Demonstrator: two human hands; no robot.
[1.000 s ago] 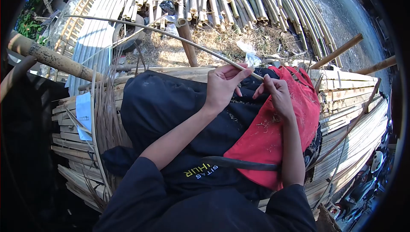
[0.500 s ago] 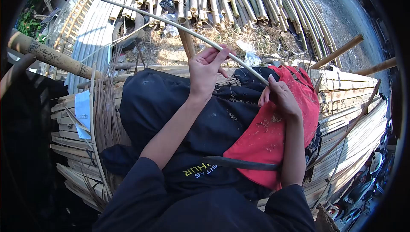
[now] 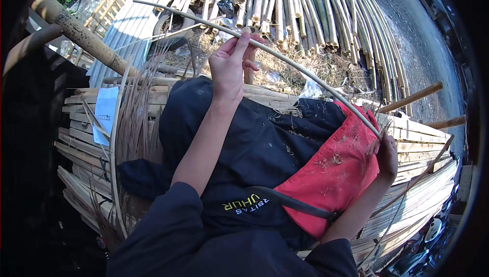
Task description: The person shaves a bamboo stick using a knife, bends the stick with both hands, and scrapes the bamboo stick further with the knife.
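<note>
A long, thin bamboo strip (image 3: 305,71) slants across in front of me, from the upper left down to the right. My left hand (image 3: 229,68) pinches it between thumb and fingertips, partway along its length. At its lower right end, my right hand (image 3: 385,155) is closed around the tip, fingers partly hidden. Beneath both hands, dark cloth (image 3: 244,139) and a red cloth (image 3: 326,167) cover my lap, sprinkled with fine shavings. A flat, dark strap-like band (image 3: 298,203) lies across the red cloth.
Stacked split bamboo slats (image 3: 423,149) extend on both sides of me. Whole bamboo poles (image 3: 305,17) lie in a large pile ahead. A thick bamboo pole (image 3: 84,35) juts in at left, near dry fronds (image 3: 140,109) and a white paper (image 3: 105,111).
My right hand has slid outward to the right and down, and my hands are farther apart. My left hand has moved slightly left and up, still pinching the strip.
</note>
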